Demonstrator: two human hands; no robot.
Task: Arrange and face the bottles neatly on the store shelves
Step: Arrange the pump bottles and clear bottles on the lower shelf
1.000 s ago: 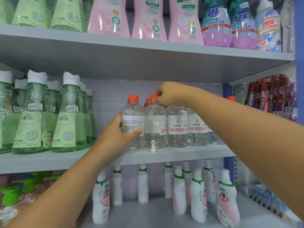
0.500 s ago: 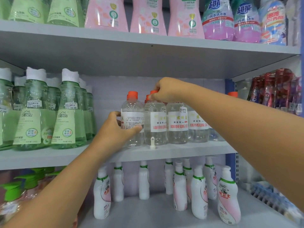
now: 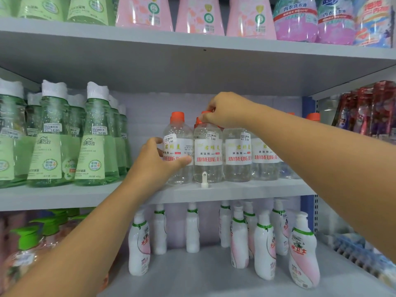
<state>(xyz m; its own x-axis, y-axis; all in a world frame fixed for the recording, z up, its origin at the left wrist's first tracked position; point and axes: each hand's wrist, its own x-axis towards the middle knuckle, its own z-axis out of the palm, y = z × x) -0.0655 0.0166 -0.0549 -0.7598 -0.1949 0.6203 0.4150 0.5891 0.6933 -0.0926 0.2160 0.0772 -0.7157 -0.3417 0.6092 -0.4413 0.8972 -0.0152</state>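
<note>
Middle shelf (image 3: 235, 190): left hand (image 3: 159, 163) grips clear bottle (image 3: 179, 168); right hand (image 3: 227, 110) pinches neighbour's cap (image 3: 200, 120).

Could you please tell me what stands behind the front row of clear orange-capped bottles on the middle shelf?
More orange caps peek out behind the front clear bottles, so at least another row stands there. The front row and the right hand cover their bodies.

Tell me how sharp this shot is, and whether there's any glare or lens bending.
Head view: sharp in the middle, where the clear bottles' labels read cleanly; soft at the edges, the green pump bottles at lower left blurred. Glare streaks the pink bottles on top. Wide-angle bending slants the shelf edge and stretches the forearms.
</note>
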